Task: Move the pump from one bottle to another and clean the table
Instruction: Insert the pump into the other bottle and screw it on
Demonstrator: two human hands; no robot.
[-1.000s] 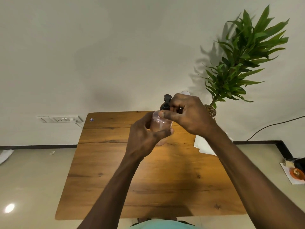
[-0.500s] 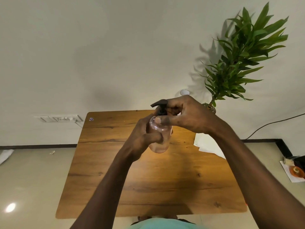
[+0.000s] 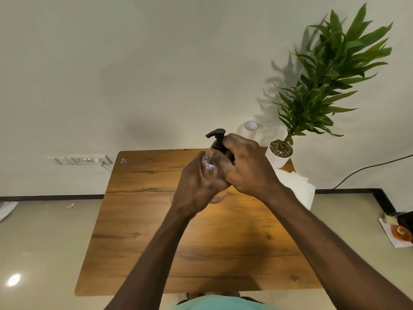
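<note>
Single view only, so no overlap between views to record. Head-worn wide-angle camera is looking forward and down from the near edge of the brown wood-grain tabletop (image 3: 138,231), facing the plain off-white wall (image 3: 156,63) behind it. Both forearms are entering from the bottom edge and meeting close to frame centre. Wide lens is bowing the tabletop edges and taking in the beige tiled floor (image 3: 44,242) on both sides.
</note>
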